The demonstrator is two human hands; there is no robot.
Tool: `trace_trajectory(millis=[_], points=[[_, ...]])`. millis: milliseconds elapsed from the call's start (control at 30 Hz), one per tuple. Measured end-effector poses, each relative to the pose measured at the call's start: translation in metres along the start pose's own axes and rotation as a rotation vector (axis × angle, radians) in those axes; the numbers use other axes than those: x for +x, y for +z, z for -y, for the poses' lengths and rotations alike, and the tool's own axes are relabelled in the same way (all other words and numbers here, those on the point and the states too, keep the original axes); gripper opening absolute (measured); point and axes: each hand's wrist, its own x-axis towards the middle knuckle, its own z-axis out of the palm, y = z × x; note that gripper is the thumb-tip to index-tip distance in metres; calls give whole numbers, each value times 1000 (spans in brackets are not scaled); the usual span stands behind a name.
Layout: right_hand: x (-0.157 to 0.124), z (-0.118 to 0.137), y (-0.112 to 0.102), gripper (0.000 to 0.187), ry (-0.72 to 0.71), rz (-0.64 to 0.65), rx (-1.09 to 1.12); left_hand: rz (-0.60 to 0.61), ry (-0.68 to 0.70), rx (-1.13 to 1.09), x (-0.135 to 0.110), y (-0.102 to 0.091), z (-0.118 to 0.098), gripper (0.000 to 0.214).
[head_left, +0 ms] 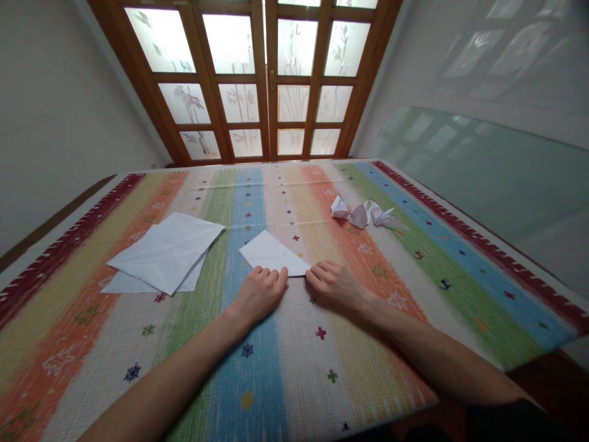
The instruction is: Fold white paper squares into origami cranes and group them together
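Observation:
A folded sheet of white paper (270,252) lies on the striped cloth in front of me, its broad end up to the left and its narrow tip to the right. My left hand (263,288), fingers curled, grips the paper's near edge. At the right tip, my right hand (332,283) pinches the paper between thumb and curled fingers. A short stretch of the near edge shows between the two hands. The thumbs are partly hidden, and so is the paper under the fingers.
Several flat white sheets (168,252) lie in a loose stack to the left. Folded paper figures (363,213) stand at the back right. The striped tablecloth (304,380) covers the table. Beyond its far edge are wooden glass-paned doors (269,80); a glass panel (483,159) leans at the right wall.

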Motion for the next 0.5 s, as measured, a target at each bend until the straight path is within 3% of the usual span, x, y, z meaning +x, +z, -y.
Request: trace_trajectory(millis=[133,233,333,433,500], points=[[-7,-4,-1,20,6,-375,67,-69,16,-70,-1,-1,6,27],[-14,-7,2,24,209,-590,164,-188,-179,-343,0,-18,13,27],[-19,-12,12,25,358,-503,233,-402,-587,-898,7,-36,18,17],[-22,-18,23,19,236,-336,291,-450,-863,-1455,15,-41,19,23],[-22,-20,26,23,158,-327,290,-412,-952,-1655,18,-35,18,28]])
